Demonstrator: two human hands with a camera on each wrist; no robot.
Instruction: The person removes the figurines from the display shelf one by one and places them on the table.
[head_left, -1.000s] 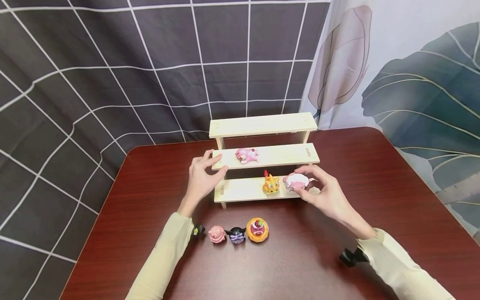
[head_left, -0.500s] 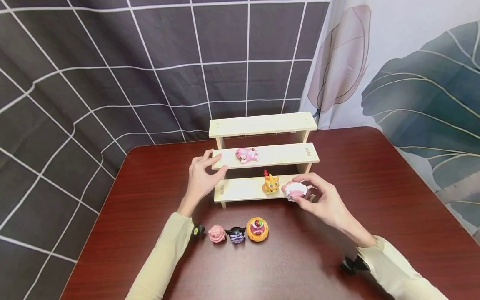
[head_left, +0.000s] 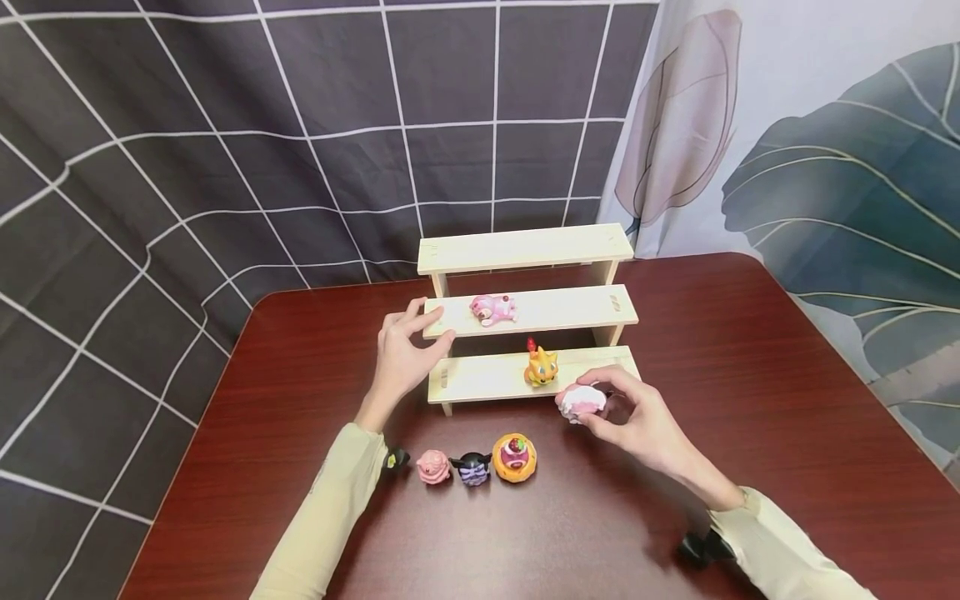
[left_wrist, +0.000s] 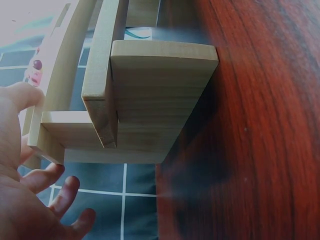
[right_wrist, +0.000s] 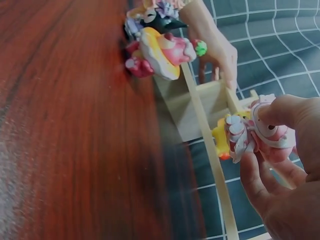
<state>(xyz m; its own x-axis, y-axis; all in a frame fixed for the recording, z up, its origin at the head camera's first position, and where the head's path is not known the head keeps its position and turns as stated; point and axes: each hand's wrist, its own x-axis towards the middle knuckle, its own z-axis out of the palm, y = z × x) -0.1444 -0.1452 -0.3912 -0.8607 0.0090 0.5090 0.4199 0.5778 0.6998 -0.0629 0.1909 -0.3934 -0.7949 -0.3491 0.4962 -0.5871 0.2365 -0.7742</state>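
My right hand (head_left: 637, 421) pinches a pink-and-white figurine (head_left: 582, 403) between thumb and fingers, just in front of the bottom step's right part. In the right wrist view the figurine (right_wrist: 272, 130) shows a round pink head and a white-trimmed body. At the left end of the stepped wooden shelf (head_left: 525, 250), my left hand (head_left: 405, 350) grips the middle board; the left wrist view has its thumb and fingers at the board's end (left_wrist: 47, 135). A yellow figurine (head_left: 542, 367) with a red tip sits on the bottom step. On the middle step lies a pink bear figurine (head_left: 493, 310).
Before the shelf, a pink figurine (head_left: 433, 468), a black-and-purple figurine (head_left: 472, 470) and a figurine in an orange ring (head_left: 514, 458) stand in a row on the dark red table (head_left: 600, 533). A grid-patterned cloth (head_left: 315, 150) hangs behind.
The right hand has drawn the pink-and-white figurine from over the bottom step's right part towards the front and slightly left. The left hand has stayed on the middle board.
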